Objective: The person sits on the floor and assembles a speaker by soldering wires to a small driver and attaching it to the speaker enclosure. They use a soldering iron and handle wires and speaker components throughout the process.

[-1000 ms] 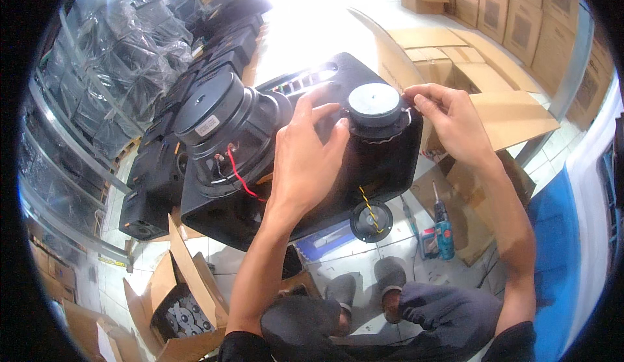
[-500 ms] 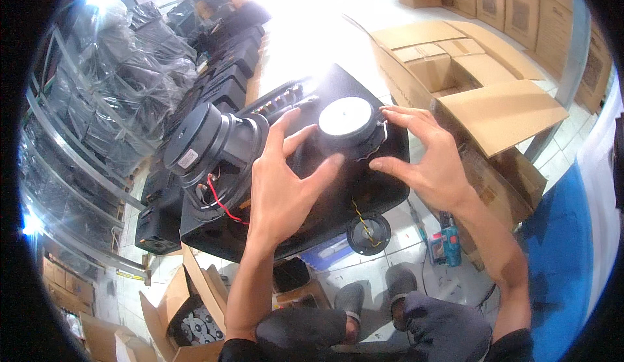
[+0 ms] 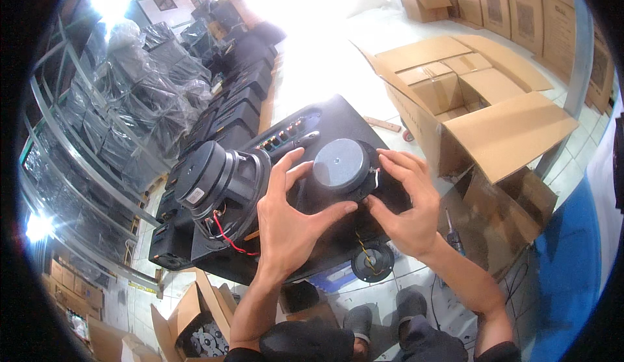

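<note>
Warehouse floor; small speaker driver between open left hand and right hand, fingertips touching.

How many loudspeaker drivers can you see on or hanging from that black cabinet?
3: a big woofer on the left of the black cabinet, a smaller driver between both hands, and a small tweeter dangling below on wires. Others may be hidden.

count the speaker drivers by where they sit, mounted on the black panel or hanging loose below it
Large driver on the black panel, red wire beside it: 1
Smaller driver on the panel, between the left hand and right hand: 1
Small driver hanging by its wire below the panel edge: 1
Total: 3
</note>
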The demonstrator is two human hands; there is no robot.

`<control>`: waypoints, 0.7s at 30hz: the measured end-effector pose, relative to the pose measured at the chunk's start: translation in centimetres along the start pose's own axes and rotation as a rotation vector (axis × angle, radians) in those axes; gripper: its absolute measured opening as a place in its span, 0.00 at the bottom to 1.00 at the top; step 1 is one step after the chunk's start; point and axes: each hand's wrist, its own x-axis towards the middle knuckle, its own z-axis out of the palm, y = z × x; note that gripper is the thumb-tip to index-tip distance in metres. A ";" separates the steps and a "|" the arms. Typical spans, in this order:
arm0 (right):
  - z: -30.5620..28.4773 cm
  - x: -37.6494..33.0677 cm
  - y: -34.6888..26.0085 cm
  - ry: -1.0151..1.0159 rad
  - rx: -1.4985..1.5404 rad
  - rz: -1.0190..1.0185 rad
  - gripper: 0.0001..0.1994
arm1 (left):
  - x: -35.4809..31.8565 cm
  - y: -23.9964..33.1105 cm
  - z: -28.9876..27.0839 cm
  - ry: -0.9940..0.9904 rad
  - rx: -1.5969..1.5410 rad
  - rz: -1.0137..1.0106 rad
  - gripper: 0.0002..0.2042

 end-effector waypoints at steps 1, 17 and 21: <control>0.1 -0.1 -0.1 -0.001 -0.007 0.001 0.28 | -0.1 -0.1 0.0 0.004 0.013 0.017 0.46; 0.0 -0.8 0.0 -0.027 0.073 0.040 0.30 | -0.4 -1.0 0.8 0.063 0.017 0.195 0.42; -1.2 -0.9 -0.1 -0.089 0.081 0.045 0.27 | -0.4 -1.1 1.0 0.089 0.040 0.260 0.41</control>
